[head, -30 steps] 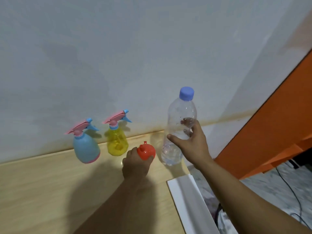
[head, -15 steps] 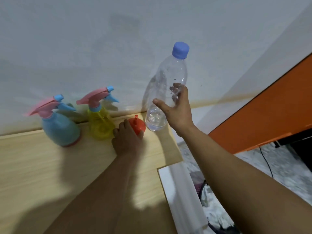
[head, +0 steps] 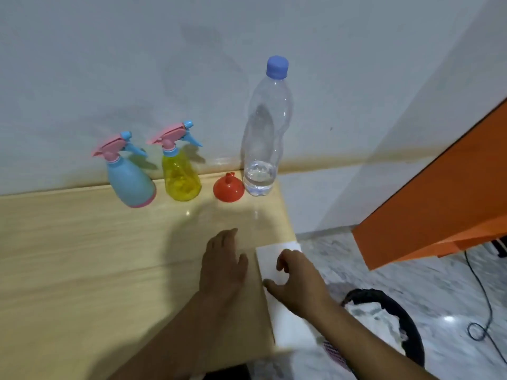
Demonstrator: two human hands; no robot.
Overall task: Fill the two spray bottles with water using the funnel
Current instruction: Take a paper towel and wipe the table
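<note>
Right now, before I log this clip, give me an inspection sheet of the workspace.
Surface: light wooden table, against the wall.
Job's things: blue spray bottle, yellow spray bottle, both capped; orange funnel upside down; water bottle capped, little water.
Clutter: white board at table edge.
Hands: left hand flat, empty; right hand loosely curled, empty.
Cables: black cable on floor.
Surroundings: orange panel, black-rimmed bin.

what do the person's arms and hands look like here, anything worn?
Both bare: left hand and right hand show no gloves, rings, watch or bands. Forearms are uncovered down to the frame's bottom edge; no sleeve is in view. No markings or cables on either arm.
</note>
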